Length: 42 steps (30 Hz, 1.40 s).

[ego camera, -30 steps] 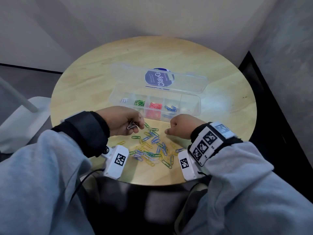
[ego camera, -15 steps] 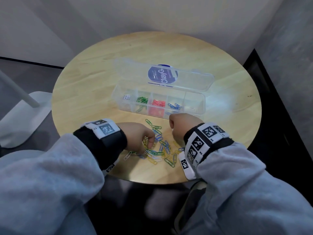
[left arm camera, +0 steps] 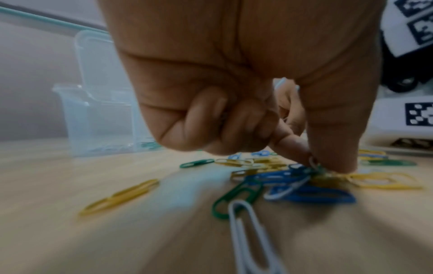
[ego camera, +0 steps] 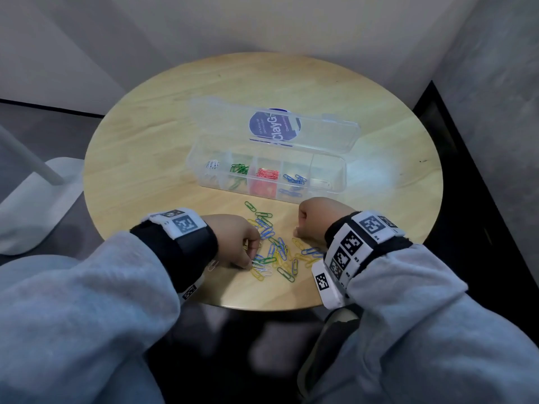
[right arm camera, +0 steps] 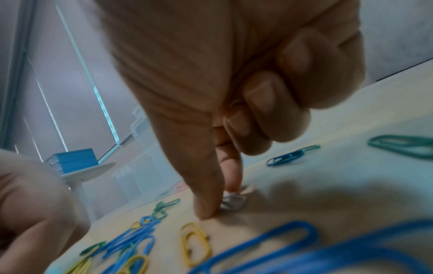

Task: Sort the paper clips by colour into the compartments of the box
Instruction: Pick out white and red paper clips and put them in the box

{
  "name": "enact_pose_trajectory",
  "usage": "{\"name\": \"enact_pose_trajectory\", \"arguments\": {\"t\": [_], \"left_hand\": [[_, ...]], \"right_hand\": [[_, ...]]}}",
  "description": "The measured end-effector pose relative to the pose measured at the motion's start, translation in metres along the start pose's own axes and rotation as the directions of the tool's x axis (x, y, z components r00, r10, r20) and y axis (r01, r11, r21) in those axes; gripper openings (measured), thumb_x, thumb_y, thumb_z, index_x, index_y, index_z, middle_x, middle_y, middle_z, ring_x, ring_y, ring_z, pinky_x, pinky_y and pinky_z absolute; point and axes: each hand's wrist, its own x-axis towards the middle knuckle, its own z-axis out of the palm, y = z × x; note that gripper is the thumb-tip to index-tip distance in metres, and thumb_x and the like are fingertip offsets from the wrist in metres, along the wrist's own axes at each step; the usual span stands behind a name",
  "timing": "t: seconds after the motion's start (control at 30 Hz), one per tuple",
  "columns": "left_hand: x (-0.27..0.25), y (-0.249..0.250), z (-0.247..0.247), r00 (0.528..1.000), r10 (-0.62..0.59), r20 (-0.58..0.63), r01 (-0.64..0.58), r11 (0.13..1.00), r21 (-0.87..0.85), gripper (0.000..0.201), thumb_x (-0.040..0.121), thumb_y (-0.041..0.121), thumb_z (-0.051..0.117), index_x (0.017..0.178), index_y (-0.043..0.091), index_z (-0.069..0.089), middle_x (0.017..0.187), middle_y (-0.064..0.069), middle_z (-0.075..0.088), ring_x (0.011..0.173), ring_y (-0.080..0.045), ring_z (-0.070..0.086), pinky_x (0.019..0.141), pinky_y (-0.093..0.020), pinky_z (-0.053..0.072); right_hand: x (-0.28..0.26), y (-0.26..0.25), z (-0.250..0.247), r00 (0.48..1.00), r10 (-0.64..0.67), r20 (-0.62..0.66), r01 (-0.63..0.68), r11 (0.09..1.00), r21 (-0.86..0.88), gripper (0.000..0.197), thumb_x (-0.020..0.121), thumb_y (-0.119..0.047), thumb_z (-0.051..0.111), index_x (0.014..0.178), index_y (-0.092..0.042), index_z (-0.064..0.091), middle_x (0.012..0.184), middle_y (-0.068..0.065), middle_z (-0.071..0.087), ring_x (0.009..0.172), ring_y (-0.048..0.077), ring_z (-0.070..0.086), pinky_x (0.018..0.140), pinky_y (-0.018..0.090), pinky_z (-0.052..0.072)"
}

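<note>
— How are the hands placed?
— The left hand is lowered at lower centre; a clip in the loose paper clips is pinched between thumb and forefinger. A silvery clip is nipped against the counter by the right hand, its other fingers curled.
— And the box?
— It is seen mid-frame, lid open; white, green, red and blue clips are kept in separate compartments.

Blurred clip under right hand fingertips
</note>
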Motion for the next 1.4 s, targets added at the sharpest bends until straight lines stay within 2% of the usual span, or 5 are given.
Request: {"name": "enact_pose_trajectory", "arguments": {"t": [0.37,0.57,0.93,1.07,1.4], "left_hand": [[-0.019,-0.012,-0.025,0.997,-0.037,-0.061,-0.028,0.585,-0.81,0.029,0.07,-0.005,0.059,0.058,0.012,0.038,0.054,-0.003,0.058,0.039,-0.002,0.05,0.037,-0.01,0.033],[-0.021,-0.022,-0.029,0.994,-0.107,0.016,0.057,0.391,-0.919,0.037,0.086,-0.012,0.033,0.075,0.014,0.057,0.047,-0.003,0.051,0.033,-0.006,0.044,0.035,-0.011,0.032],[-0.023,-0.01,-0.028,0.938,-0.324,0.122,0.307,0.617,-0.725,0.021,0.085,0.014,0.047,0.066,0.014,0.055,0.06,0.001,0.041,0.04,-0.012,0.036,0.041,-0.016,0.023],[-0.028,0.001,-0.031,0.919,-0.391,-0.054,0.387,0.92,-0.07,0.024,0.079,0.033,0.063,0.061,0.018,0.055,0.061,0.003,0.048,0.069,-0.021,0.05,0.05,-0.02,0.029],[-0.018,0.008,-0.008,0.896,-0.443,0.022,0.42,0.864,0.278,0.033,0.074,0.028,0.072,0.056,0.015,0.048,0.057,0.001,0.046,0.057,-0.017,0.048,0.053,-0.024,0.037]], "right_hand": [[-0.012,0.011,-0.004,0.999,-0.002,0.047,-0.012,0.957,0.289,0.008,0.075,-0.016,0.063,0.071,-0.011,0.059,0.075,0.009,0.065,0.061,0.022,0.052,0.06,0.025,0.045],[-0.023,0.011,-0.009,0.981,-0.171,0.095,0.039,0.647,0.762,0.027,0.085,0.004,0.051,0.066,-0.012,0.043,0.069,0.007,0.055,0.044,0.01,0.049,0.04,0.017,0.041],[-0.023,0.003,-0.004,0.978,-0.132,0.16,-0.069,0.522,0.85,0.033,0.088,0.009,0.029,0.068,-0.005,0.052,0.061,0.009,0.042,0.05,0.016,0.049,0.038,0.017,0.044],[-0.028,-0.004,-0.001,0.965,-0.213,0.156,0.071,0.778,0.624,0.027,0.086,-0.003,0.043,0.069,-0.017,0.059,0.055,0.003,0.047,0.044,0.012,0.044,0.04,0.019,0.036],[-0.042,-0.032,0.012,0.95,-0.301,0.084,0.288,0.948,0.134,0.014,0.076,-0.019,0.069,0.083,-0.026,0.059,0.07,-0.011,0.049,0.069,0.013,0.049,0.061,0.026,0.041]]}}
